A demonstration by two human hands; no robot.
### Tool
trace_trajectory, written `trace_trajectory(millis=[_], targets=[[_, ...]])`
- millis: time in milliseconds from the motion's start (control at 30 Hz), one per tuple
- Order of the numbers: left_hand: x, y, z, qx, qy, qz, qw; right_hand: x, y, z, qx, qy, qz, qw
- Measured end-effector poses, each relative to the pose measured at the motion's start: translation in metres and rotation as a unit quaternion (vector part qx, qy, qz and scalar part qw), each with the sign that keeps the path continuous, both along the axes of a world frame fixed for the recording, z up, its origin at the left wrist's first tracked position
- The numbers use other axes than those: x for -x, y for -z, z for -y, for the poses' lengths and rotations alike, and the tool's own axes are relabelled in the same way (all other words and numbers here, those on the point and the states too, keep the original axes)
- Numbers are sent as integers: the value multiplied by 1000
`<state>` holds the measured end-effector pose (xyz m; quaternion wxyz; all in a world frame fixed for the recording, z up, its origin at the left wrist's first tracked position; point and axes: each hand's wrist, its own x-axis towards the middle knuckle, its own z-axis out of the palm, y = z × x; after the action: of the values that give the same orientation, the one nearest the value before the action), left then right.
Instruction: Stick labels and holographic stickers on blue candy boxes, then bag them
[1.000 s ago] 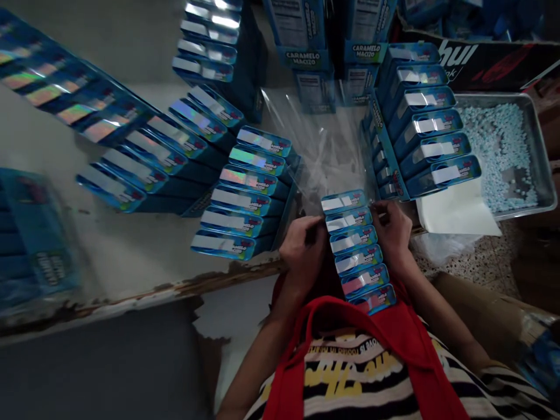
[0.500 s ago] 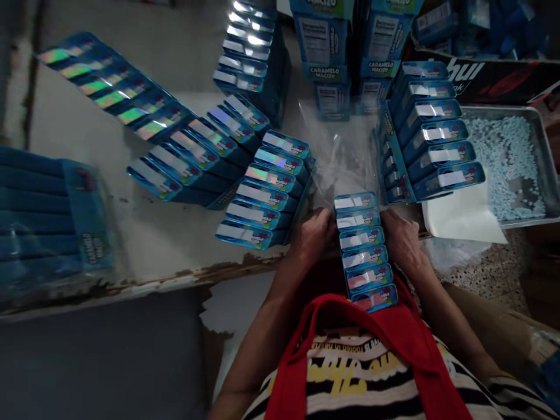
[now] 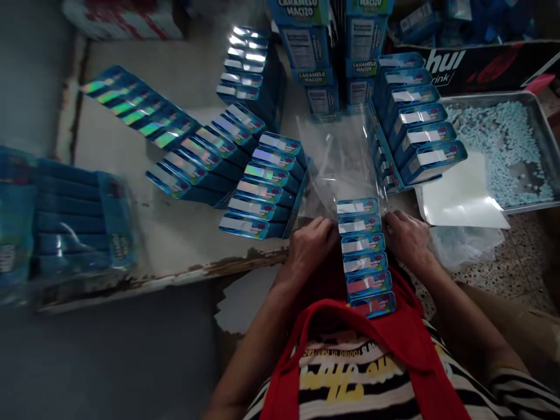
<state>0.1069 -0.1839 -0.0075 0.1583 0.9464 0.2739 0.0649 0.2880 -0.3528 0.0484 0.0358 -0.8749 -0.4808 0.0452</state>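
In front of my body a row of blue candy boxes [image 3: 364, 263] runs from the table edge to my red apron [image 3: 336, 326]. The far end of the row meets the mouth of a clear plastic bag [image 3: 339, 151], which lies on the table. My left hand [image 3: 312, 242] is closed on the bag's left edge, beside the row. On the other side my right hand [image 3: 406, 233] is closed with its fingers at the bag's right edge. Both fingertips are partly hidden.
Packs of blue boxes [image 3: 265, 184] stand left of the bag, and another pack [image 3: 420, 128] stands right. A metal tray [image 3: 536, 111] of small pale blue candies sits at the right, by a white sheet [image 3: 464, 198]. Wrapped packs [image 3: 74, 216] lie far left. A black carton [image 3: 490, 67] stands behind.
The view has swung left, showing more of the table's left end. Both hands stay beside the row of boxes at the bag's mouth, with only slight movement.
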Motion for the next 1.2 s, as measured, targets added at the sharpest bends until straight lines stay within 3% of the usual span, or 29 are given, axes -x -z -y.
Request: trace_trajectory(millis=[167,333,467,667,767,933,1067,1200], targets=[[-5,-3,-7,19,38,-43,998,5,-8,-8,53,20,-26,998],[-3,6,-7,73,71,-27,994,10,-8,-9,67,35,-99,992],[8,12,-3,48,117,-14,992,10,-11,2,79,-22,-135,987],[23,4,9,17,157,-50,986,7,-21,23,108,-92,-124,982],[23,2,20,21,118,-43,992,15,-12,27,56,-31,-128,990],[11,-2,29,23,-20,28,999,28,16,24,-76,124,-123,982],[1,-2,25,140,-15,116,983,23,28,17,-123,183,-198,955],[0,4,27,238,-44,178,954,23,26,11,-133,164,-233,949]])
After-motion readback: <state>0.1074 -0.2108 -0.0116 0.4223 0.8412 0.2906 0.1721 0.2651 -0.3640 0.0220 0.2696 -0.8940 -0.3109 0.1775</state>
